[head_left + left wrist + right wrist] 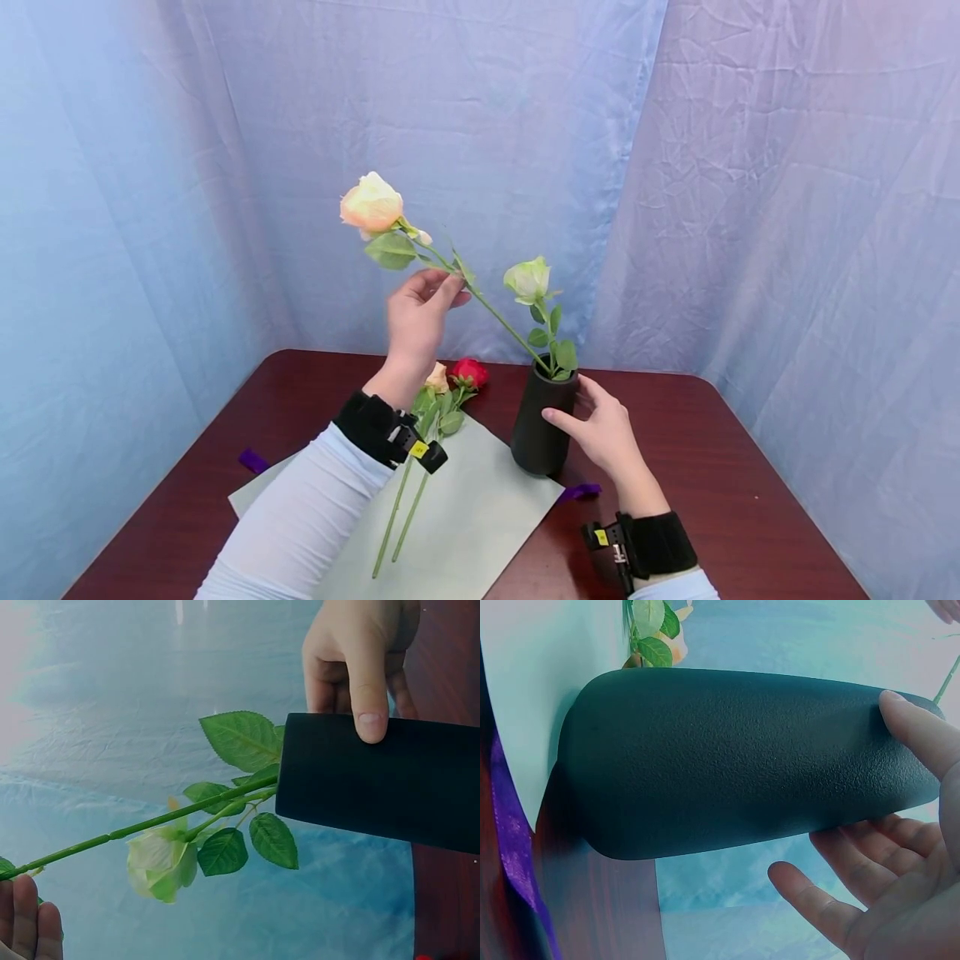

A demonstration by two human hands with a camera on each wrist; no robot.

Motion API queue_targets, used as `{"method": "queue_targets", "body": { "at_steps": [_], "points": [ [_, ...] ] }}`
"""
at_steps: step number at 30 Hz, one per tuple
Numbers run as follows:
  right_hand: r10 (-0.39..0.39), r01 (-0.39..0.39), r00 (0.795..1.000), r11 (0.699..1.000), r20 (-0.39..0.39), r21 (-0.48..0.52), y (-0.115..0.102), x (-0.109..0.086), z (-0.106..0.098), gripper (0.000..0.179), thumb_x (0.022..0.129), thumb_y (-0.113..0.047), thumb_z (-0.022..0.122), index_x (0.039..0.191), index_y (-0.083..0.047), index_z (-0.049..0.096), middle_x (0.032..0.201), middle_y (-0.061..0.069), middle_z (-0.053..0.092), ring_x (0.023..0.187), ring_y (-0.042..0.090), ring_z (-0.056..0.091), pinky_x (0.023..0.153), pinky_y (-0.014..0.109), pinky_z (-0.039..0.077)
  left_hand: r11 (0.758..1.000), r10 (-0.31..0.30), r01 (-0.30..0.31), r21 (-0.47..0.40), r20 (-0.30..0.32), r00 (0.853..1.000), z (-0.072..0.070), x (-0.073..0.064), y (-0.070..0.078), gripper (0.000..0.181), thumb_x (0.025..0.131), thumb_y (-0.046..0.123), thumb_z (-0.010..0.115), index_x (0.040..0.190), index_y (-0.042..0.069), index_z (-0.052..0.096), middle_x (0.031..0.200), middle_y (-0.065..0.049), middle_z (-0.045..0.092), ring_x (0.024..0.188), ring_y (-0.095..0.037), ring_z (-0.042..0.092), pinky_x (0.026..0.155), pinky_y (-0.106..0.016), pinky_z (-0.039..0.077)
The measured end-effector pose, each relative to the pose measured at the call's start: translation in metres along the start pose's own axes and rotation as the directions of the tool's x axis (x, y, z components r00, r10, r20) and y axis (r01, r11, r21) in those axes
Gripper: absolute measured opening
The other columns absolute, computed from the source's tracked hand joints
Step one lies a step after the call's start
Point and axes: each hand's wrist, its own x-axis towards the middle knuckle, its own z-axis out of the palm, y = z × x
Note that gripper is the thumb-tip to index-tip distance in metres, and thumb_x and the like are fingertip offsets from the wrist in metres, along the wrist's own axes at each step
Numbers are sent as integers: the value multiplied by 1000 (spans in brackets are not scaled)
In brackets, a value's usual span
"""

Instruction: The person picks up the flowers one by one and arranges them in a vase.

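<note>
My left hand pinches the stem of a cream-peach rose below its leaf. That rose leans to the left, and the lower end of its stem runs into the mouth of a black vase. Also standing in the vase is a pale green-white rose, its leaves at the rim. My right hand holds the vase near its top from the right, thumb on the near side, fingers round the far side. In the right wrist view the vase's textured wall shows under the thumb.
A red rose and a peach rose lie on a sheet of pale wrapping paper, left of the vase. Purple ribbon shows by the paper's right corner. The dark red table ends at hanging blue cloth.
</note>
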Motion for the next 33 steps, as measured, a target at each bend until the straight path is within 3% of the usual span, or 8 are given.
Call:
{"method": "queue_targets", "body": {
  "at_steps": [6, 17, 20, 26, 33],
  "points": [
    [4, -4, 1000, 1000, 6, 3, -1, -1, 0, 87, 84, -48, 83, 153, -12, 45, 142, 16, 58, 127, 33, 59, 98, 53, 50, 999, -6, 6, 45, 10, 1000, 5, -2, -4, 12, 94, 17, 76, 98, 6, 72, 100, -16, 73, 89, -30, 74, 93, -37, 54],
    [2, -2, 1000, 1000, 7, -2, -1, -1, 0, 87, 83, -49, 83, 153, -13, 45, 142, 16, 58, 127, 34, 59, 98, 53, 50, 996, -1, -5, 89, 74, 997, 12, -7, -16, 15, 93, 18, 77, 96, 4, 72, 95, -15, 74, 93, -40, 71, 89, -36, 56],
    [0, 0, 1000, 1000, 4, -6, 0, -1, 0, 87, 83, -49, 83, 152, -12, 45, 142, 16, 58, 126, 34, 59, 98, 53, 50, 994, 2, -12, 106, 98, 995, 13, -7, -18, 15, 94, 16, 75, 99, 2, 72, 98, -20, 73, 94, -42, 71, 89, -36, 56],
    [1, -1, 1000, 1000, 0, -1, 0, 0, 0, 87, 83, -48, 84, 152, -13, 46, 141, 17, 59, 126, 33, 60, 98, 53, 50, 989, -9, -9, 144, 123, 992, 16, -10, -21, 17, 94, 18, 75, 101, 3, 73, 102, -26, 72, 87, -29, 74, 88, -33, 56],
    [0, 0, 1000, 1000, 2, 0, -1, -1, 0, 86, 83, -49, 83, 152, -13, 46, 140, 16, 59, 125, 33, 60, 98, 53, 51, 987, -38, 15, 160, 142, 989, 20, -12, -23, 18, 94, 20, 76, 101, 4, 74, 97, -16, 75, 86, -22, 74, 88, -34, 56]
  ]
}}
